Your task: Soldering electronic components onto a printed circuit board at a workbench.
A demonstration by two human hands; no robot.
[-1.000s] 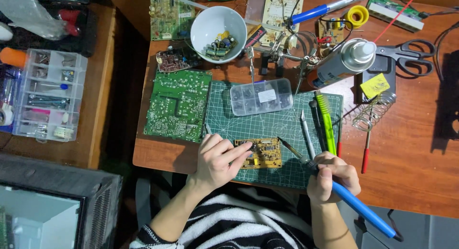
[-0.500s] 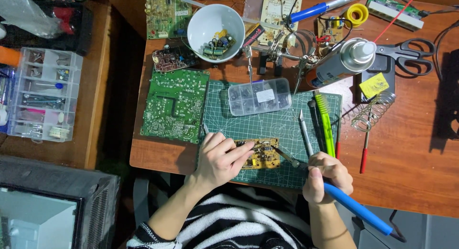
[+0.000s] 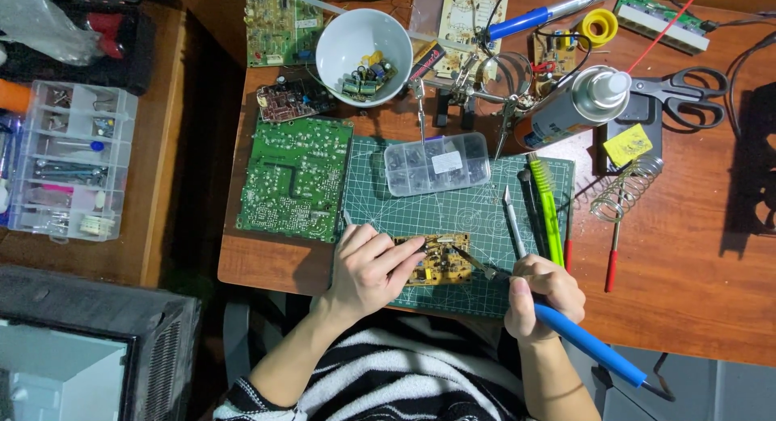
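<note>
The right hand (image 3: 543, 296) is closed around the blue-handled soldering iron (image 3: 588, 344), tip resting on the small yellow circuit board (image 3: 440, 259), which lies flat on the green cutting mat (image 3: 453, 211) at the desk's near edge. The left hand (image 3: 368, 267) presses fingers on the board's left end, pinning it. The board appears light, stiff and fragile; best held by its edges. Beyond it sit a clear parts box (image 3: 436, 162) and a white bowl (image 3: 364, 45). Against the frame one second ago, both hands sit nearly unchanged; the view has shifted slightly.
</note>
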